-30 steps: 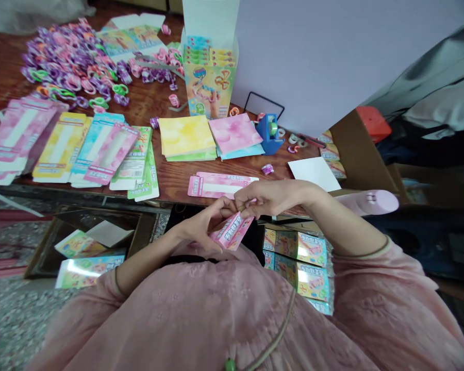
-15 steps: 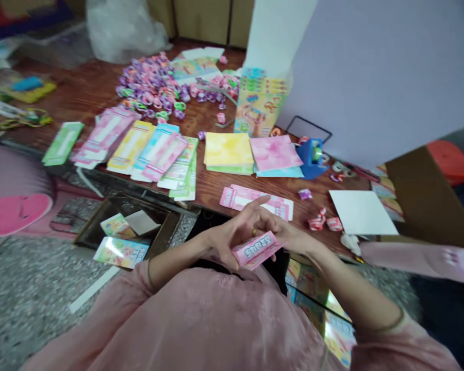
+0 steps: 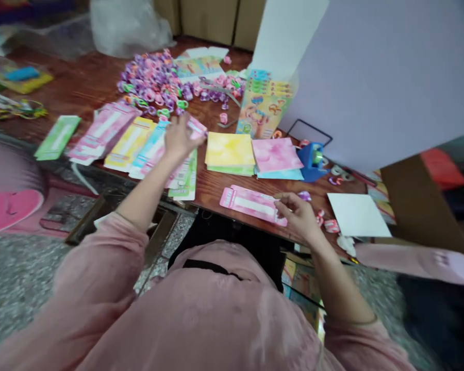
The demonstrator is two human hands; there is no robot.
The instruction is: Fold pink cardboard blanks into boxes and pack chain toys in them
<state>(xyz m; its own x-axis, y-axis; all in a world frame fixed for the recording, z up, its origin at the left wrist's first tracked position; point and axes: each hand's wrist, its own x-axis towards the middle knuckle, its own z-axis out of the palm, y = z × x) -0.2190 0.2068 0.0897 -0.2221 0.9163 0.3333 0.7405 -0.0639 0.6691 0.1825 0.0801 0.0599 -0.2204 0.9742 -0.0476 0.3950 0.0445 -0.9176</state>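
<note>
My left hand (image 3: 178, 138) is stretched over the row of cards, its fingers closed on a small pink box (image 3: 197, 127). Under that hand and forearm lie blue cards (image 3: 153, 144) and green cards (image 3: 188, 178), partly hidden. At the table's front edge a flat pink carton (image 3: 251, 205) with a long white window lies on the wood. My right hand (image 3: 297, 212) pinches its right end between thumb and fingers. Just behind this carton sit a yellow stack of square cards (image 3: 230, 149) and a pink one (image 3: 277, 153).
A heap of purple and pink toy rings (image 3: 150, 77) lies at the back left. An upright display box (image 3: 266, 103) stands behind the square cards. To the right are a blue tape dispenser (image 3: 312, 162), a white card (image 3: 358, 214) and an open cardboard box (image 3: 417, 196).
My hands have parted from in front of my body. The left has carried the pink box forward and left over the cards; the right has moved to the flat carton's right end.
</note>
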